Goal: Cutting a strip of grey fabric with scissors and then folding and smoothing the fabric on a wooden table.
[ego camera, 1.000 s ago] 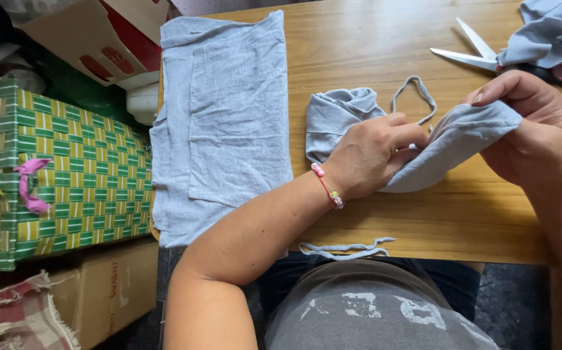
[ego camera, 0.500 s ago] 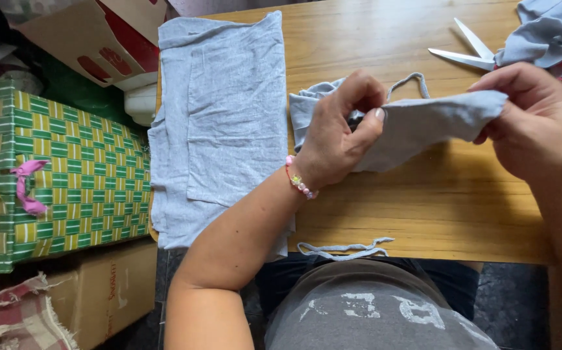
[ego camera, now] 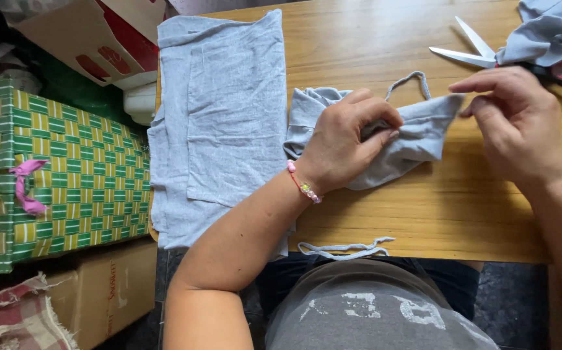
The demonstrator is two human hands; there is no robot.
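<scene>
Grey jersey everywhere. Nearest me, at the worktop (ego camera: pixel 462 227) edge by my stomach, a thin grey fabric strip (ego camera: pixel 346 248) lies loose, touching nothing else.

Next up: my left hand (ego camera: pixel 349 146), w/ a pink bead bracelet (ego camera: pixel 303 186) on the wrist, presses down on a small folded grey fabric piece (ego camera: pixel 410 139) in the middle of the wood. Fingers closed together, thumb & fingertips pinching a fold of it. The piece lies flat-ish on the worktop, bunched at its left end, tapering to a point at the right. A thin loop of the same fabric (ego camera: pixel 407 81) sticks out behind it.

My right hand (ego camera: pixel 521 126) is at the pointed right end of that piece; fingers curled, thumb & index close together at the tip. Can't tell if it really grips the cloth or just touches it. The two hands are apart, one at each end.

Left of all that, a big grey fabric panel (ego camera: pixel 222 123) lies spread flat, hanging over the worktop's near & left edge.

Farther back right: scissors (ego camera: pixel 469 48), blades open, handles partly under a heap of grey scraps (ego camera: pixel 547 32).

Off the worktop to the left: a green-yellow woven box (ego camera: pixel 67 168) w/ a pink ribbon (ego camera: pixel 24 185), and a cardboard box (ego camera: pixel 80 32) behind.
</scene>
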